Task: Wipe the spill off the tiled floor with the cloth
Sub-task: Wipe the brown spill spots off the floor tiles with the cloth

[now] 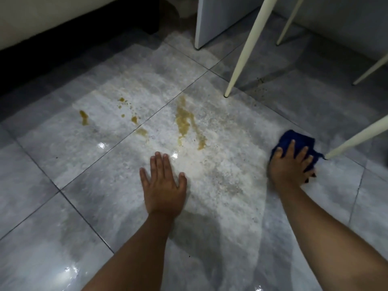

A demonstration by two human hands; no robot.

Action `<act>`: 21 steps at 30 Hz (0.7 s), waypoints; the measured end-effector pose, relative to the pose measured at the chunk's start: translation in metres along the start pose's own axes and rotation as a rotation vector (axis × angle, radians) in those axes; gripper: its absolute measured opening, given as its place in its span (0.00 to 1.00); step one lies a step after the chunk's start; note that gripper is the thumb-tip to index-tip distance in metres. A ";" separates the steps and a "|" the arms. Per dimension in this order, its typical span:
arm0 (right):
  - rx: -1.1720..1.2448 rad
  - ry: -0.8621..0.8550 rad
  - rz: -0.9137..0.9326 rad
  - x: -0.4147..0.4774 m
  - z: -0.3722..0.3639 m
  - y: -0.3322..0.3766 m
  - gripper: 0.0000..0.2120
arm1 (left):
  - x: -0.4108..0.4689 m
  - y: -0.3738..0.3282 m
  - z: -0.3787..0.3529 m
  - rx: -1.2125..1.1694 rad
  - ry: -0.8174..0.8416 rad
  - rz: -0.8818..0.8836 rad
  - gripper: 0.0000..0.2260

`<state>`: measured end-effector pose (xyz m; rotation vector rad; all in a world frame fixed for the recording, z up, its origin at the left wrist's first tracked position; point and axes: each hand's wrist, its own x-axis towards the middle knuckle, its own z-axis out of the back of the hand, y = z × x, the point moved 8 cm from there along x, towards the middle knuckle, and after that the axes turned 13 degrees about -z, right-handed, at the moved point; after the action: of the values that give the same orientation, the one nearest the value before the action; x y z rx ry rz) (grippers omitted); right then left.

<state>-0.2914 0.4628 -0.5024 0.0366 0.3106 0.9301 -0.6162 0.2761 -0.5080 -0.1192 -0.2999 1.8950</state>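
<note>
While the left hand point(163, 183) lies flat on the floor point(63, 238), fingers straight and holding nothing, the right hand point(290, 164) grasps the blue cloth point(294, 137), pressed down well right of the spill point(183, 120). Brown smears and drops lie beyond the left hand. A white leg point(245, 49) stands past the spill; another leg's point(357, 137) foot sits just beside the cloth.

No legible text, label, brand, number or sign anywhere in view
</note>
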 end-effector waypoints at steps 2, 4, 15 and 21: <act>-0.012 -0.022 -0.012 -0.039 -0.010 -0.009 0.28 | -0.007 0.000 -0.004 -0.002 0.024 0.017 0.32; -0.038 0.000 0.059 -0.080 -0.023 0.012 0.28 | -0.012 0.006 -0.004 0.009 0.052 0.036 0.32; -0.036 0.001 0.273 -0.054 -0.015 0.045 0.28 | -0.009 0.020 0.011 0.004 0.119 0.065 0.32; 0.047 -0.042 0.192 -0.085 -0.012 0.015 0.27 | 0.015 -0.002 0.002 0.010 0.131 0.049 0.32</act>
<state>-0.3537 0.4031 -0.4901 0.1305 0.2938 1.1109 -0.6196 0.2902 -0.5044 -0.2443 -0.1997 1.9267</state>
